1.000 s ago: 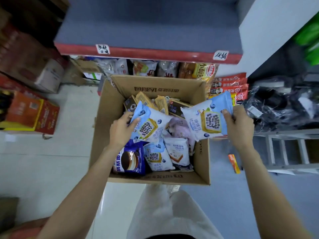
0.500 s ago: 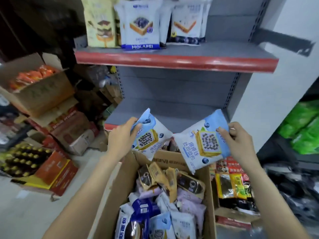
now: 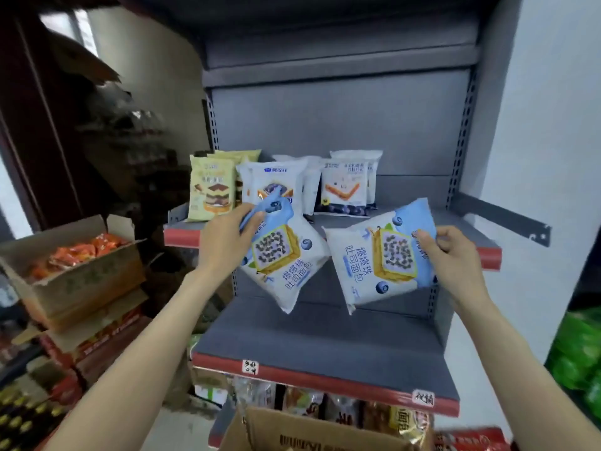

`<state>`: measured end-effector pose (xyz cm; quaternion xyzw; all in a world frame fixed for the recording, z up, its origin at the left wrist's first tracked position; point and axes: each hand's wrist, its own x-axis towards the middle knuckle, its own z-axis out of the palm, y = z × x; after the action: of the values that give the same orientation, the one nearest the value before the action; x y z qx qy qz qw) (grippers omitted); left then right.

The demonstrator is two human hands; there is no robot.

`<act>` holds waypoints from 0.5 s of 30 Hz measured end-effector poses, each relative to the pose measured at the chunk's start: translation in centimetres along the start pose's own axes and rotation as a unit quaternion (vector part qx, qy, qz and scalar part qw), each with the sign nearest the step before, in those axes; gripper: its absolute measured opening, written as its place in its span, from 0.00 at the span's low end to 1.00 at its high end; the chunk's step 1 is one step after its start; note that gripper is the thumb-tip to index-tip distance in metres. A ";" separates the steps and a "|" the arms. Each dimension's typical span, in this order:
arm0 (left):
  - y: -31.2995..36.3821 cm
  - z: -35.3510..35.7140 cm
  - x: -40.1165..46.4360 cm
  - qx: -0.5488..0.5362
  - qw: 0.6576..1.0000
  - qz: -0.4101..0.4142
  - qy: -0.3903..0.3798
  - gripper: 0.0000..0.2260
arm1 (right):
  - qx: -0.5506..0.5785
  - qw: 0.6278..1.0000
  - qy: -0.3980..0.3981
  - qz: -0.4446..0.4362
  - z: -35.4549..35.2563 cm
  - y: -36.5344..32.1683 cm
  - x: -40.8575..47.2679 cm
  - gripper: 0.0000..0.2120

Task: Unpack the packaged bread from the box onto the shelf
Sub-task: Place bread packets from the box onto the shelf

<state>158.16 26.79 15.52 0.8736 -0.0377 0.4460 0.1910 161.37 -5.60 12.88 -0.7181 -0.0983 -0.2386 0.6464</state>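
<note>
Before the shelf [image 3: 325, 224], a bread packet [image 3: 286, 255] is pinched by the left hand [image 3: 224, 242] and another packet [image 3: 383, 255] by the right hand [image 3: 455, 258], raised for shelving

A grey shelf [image 3: 406, 219] with a red front edge holds bread packs standing up at its left end — yellow packs [image 3: 213, 190] at the far left, white packs [image 3: 346, 187] beside them. The lower shelf [image 3: 325, 340] below it — grey too — has small paper tags [image 3: 250, 366] on its red edge.
</note>
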 end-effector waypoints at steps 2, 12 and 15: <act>0.4 0.2 2.2 -0.004 0.999 0.005 0.031 0.13 | 0.018 1.000 0.023 0.002 0.2 -0.5 1.7 0.06; 4.8 4.5 14.2 0.022 0.995 0.061 0.074 0.14 | -0.021 0.991 0.132 -0.027 -0.4 -2.6 9.8 0.12; 6.2 7.8 17.3 0.061 0.992 0.108 0.038 0.15 | -0.041 0.983 0.172 -0.051 -0.7 -2.9 11.6 0.12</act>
<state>173.04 20.05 26.99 0.8567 -0.0973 0.4986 0.0895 170.01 -7.84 20.92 -0.6861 -0.0122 -0.3954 0.6106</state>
